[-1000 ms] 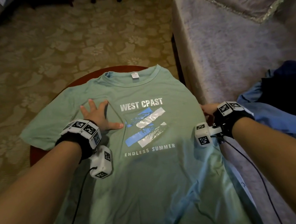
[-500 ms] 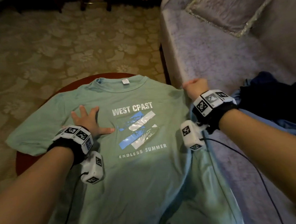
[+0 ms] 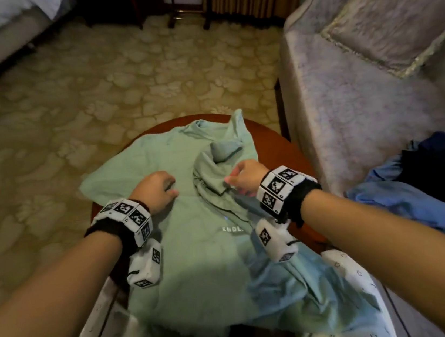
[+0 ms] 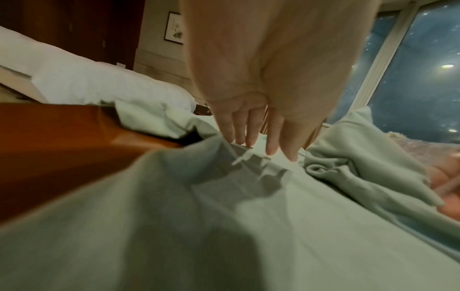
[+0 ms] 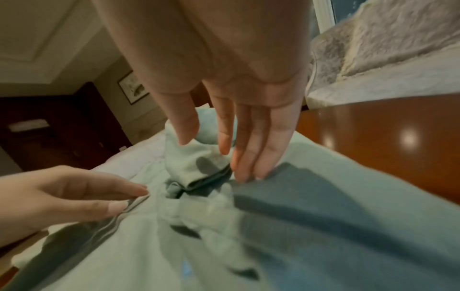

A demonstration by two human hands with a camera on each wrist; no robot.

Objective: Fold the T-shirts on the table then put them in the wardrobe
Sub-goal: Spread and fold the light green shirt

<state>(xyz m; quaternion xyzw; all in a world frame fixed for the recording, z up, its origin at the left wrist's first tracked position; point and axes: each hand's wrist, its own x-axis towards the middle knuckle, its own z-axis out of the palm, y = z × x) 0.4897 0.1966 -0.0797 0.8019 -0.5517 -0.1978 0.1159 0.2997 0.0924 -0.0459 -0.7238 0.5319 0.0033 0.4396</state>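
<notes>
the green t-shirt [image 3: 199, 259] lies on the round table [image 3: 283, 143], its right side folded inward and bunched, so i'd flatten that flap using my right hand [image 3: 246, 176], fingers straight on the cloth, while my left hand [image 3: 156, 189], fingers extended, pins the chest.

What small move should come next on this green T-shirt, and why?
Probably flatten the folded-in sleeve: it lies bunched and creased on the T-shirt, not flat. The right hand is at its edge with fingers extended, the left hand rests on the chest fabric, so pressing and smoothing there seems the natural next step before folding the other side.
</notes>
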